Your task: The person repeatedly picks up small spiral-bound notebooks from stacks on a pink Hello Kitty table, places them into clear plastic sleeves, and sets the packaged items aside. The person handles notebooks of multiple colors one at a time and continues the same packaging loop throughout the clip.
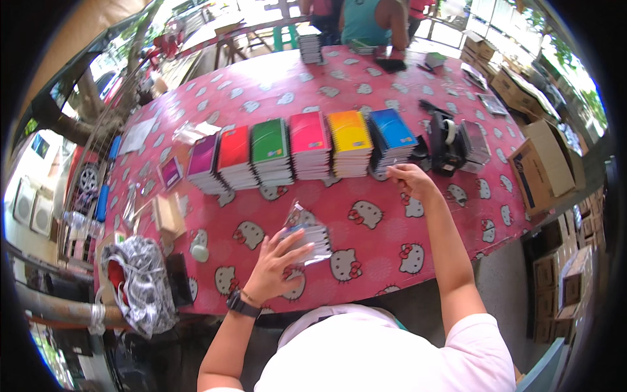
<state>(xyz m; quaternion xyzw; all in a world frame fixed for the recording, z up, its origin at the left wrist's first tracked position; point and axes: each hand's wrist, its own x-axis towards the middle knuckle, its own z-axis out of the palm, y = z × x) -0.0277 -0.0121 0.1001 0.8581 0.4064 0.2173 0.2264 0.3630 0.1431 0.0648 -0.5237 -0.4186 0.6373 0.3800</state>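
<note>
My left hand (272, 269), fingers spread, lies over a stack of spiral notebooks in a clear plastic bag (316, 243). The bag's loose end points away from me. Out to the right, my right hand (414, 181) has its fingers pinched together by the front corner of the blue notebook stack (392, 129); anything between the fingertips is too small to name. Left of that stack stand yellow (351, 130), pink (309, 132), green (270, 141), red (234, 147) and purple (204, 155) notebook stacks in a row. A black tape dispenser (448, 147) stands beyond my right hand.
A pink patterned cloth covers the table (366, 242). On the left are a wooden block (168, 217), a pale green oval object (200, 253) and a crumpled grey bundle (138, 284). An open cardboard box (547, 166) stands off the right edge. A person (369, 25) sits at the far side.
</note>
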